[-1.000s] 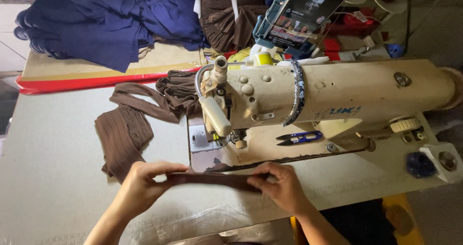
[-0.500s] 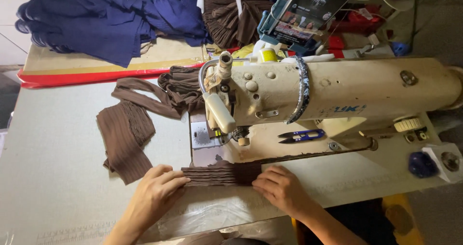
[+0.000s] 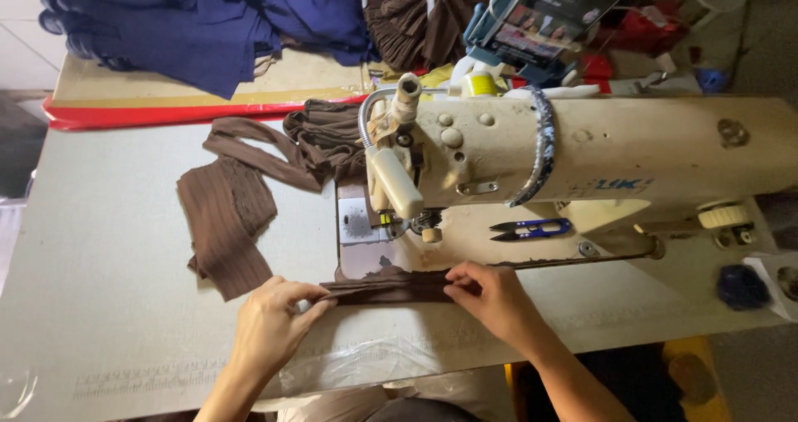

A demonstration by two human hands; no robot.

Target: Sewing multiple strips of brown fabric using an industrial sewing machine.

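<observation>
A narrow brown ribbed fabric strip [image 3: 391,287] lies folded on the grey table just in front of the cream sewing machine [image 3: 582,152]. My left hand [image 3: 270,326] pinches the strip's left end between thumb and fingers. My right hand [image 3: 490,296] pinches its right end, where a thin brown tail [image 3: 573,261] runs on to the right along the machine bed. The needle and presser foot [image 3: 424,227] stand a little behind the strip, not touching it.
Brown ribbed fabric pieces [image 3: 229,214] lie left of the machine, more bunched behind it [image 3: 328,139]. Blue thread snips [image 3: 532,229] rest on the machine bed. Dark blue cloth [image 3: 199,19] is piled at the back. A clear plastic sheet [image 3: 374,364] hangs at the front edge.
The strip was spread wider half a second ago; now it is folded narrower and my hands pinch its ends. Both hands sit slightly farther from the table's front edge.
</observation>
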